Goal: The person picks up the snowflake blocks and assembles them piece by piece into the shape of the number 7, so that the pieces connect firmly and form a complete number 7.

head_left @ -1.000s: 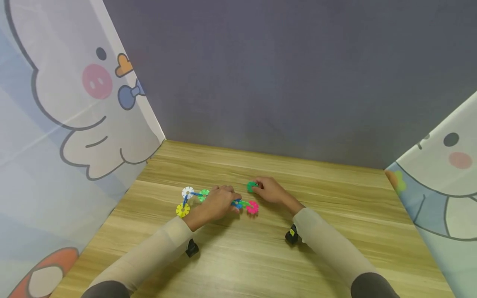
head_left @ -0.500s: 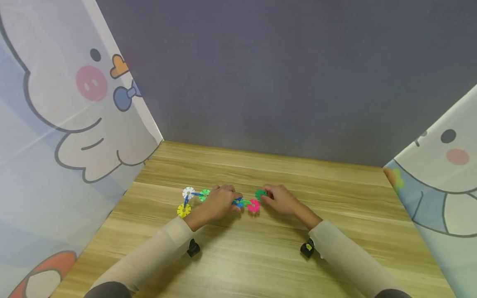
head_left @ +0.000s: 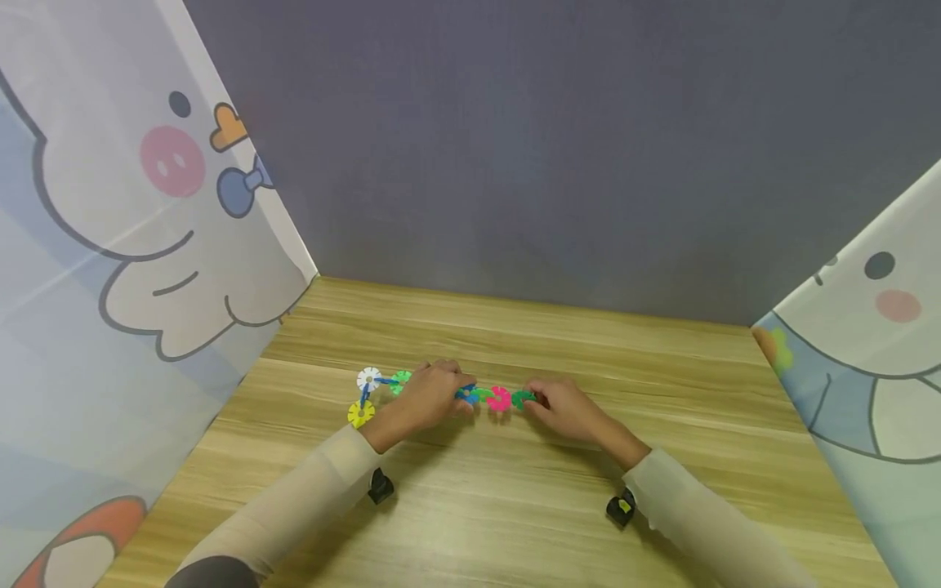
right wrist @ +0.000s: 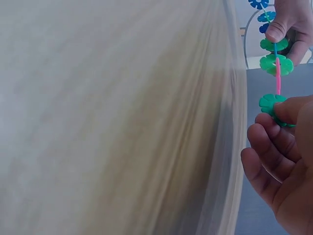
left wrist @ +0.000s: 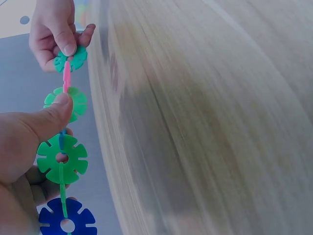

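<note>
My left hand (head_left: 430, 398) grips a chain of slotted plastic snowflake discs near its right end. Along the chain in the head view are a yellow disc (head_left: 361, 413), a white disc (head_left: 369, 379), a light green disc (head_left: 400, 381) and, beyond the hand, a pink disc (head_left: 499, 398). Between thumb and fingers my right hand (head_left: 569, 408) pinches a dark green disc (head_left: 521, 399). Its edge meets the pink disc (right wrist: 278, 77) in the right wrist view. Part of the chain is hidden behind my left hand; a blue disc (left wrist: 67, 223) shows below it in the left wrist view.
Both hands are over a wood-grain table (head_left: 470, 506). A dark grey panel (head_left: 515, 163) rises behind it, and cartoon-printed panels (head_left: 169, 245) flank the sides. A black wrist camera (head_left: 621, 508) hangs under the right sleeve, another (head_left: 380, 486) under the left.
My right hand has moved right and toward me, bringing the dark green disc from behind the pink disc to its right side, in line with the chain. The left hand has stayed nearly still.
</note>
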Demonstrator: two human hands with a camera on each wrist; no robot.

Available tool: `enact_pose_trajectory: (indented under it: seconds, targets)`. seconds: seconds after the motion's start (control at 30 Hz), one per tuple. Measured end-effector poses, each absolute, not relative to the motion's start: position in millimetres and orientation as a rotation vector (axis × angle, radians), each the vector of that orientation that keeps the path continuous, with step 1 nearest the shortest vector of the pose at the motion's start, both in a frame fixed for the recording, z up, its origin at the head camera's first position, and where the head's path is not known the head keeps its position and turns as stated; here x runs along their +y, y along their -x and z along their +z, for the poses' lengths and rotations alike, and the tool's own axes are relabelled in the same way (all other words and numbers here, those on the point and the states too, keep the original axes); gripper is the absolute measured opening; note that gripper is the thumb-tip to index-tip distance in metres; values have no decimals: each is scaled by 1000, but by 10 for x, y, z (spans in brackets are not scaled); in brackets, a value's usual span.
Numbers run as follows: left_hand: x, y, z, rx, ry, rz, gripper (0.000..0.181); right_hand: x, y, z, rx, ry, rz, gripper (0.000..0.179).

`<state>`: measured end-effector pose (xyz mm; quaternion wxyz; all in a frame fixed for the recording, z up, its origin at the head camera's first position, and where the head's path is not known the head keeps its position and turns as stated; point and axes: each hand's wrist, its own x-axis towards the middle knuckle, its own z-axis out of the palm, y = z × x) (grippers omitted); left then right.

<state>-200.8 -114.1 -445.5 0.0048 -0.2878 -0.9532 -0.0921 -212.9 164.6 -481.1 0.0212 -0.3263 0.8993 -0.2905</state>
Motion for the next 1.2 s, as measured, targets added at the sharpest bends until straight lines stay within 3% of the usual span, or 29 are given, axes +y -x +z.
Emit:
enact_pose_trajectory:
  seconds: [0.8,1.2]
  targets:
    - [-1142,2029,-4481,-2978,902,-289,51,1626,2081,-4872,2802,1019,-982,3]
    - [-1125,2023,-4474,-2958,905,-281,56,1596,2114,-4877,2873,1172,-1033,6]
